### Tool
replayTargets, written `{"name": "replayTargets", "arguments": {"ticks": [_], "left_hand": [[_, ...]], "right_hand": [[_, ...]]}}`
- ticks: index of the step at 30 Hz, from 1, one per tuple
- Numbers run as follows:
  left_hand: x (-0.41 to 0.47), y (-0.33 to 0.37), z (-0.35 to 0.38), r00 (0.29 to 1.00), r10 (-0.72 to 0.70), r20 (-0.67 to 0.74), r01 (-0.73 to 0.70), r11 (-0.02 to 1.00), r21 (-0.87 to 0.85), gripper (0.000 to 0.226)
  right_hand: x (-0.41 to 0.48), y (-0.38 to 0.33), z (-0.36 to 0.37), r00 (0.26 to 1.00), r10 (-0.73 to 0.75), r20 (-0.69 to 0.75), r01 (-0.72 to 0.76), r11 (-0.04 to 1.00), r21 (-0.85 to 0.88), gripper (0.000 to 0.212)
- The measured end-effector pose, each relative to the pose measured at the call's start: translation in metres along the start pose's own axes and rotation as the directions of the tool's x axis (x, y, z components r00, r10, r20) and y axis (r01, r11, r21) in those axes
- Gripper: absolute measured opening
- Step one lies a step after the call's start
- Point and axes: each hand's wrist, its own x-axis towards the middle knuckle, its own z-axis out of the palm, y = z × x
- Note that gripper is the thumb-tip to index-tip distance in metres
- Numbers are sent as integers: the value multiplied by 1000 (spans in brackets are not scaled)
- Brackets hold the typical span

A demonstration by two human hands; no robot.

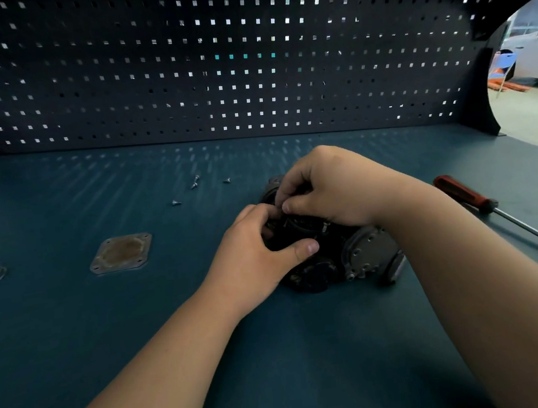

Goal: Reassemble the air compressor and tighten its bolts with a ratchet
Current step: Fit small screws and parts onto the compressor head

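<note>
Black air compressor (363, 253), clamped in the grip of the left hand (259, 252) and pinched on top by the right hand (336, 186), could misalign if either slips, bolts (194, 185) unfitted at ten o'clock.

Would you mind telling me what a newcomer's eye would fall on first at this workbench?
First, both hands at the centre: the left hand grips the dark air compressor while the right hand pinches at something small on its top. Next come the square metal plate lying flat to the left, loose screws beyond it, and the red-handled screwdriver on the right. The pegboard fills the background.
</note>
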Motion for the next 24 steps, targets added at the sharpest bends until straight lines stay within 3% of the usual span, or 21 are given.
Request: {"name": "replayTargets", "arguments": {"ticks": [8, 14, 24], "left_hand": [[-1, 0, -1, 1000, 8, -4, -8, 999, -42, 44], [-2, 0, 3, 999, -3, -39, 0, 998, -64, 44], [-1, 0, 3, 999, 5, -50, -8, 998, -63, 42]], "right_hand": [[2, 1, -2, 998, 49, 35, -51, 997, 59, 12], [4, 0, 0, 998, 56, 40, -55, 998, -22, 11], [8, 1, -10, 996, 63, 70, -68, 994, 83, 18]]}}
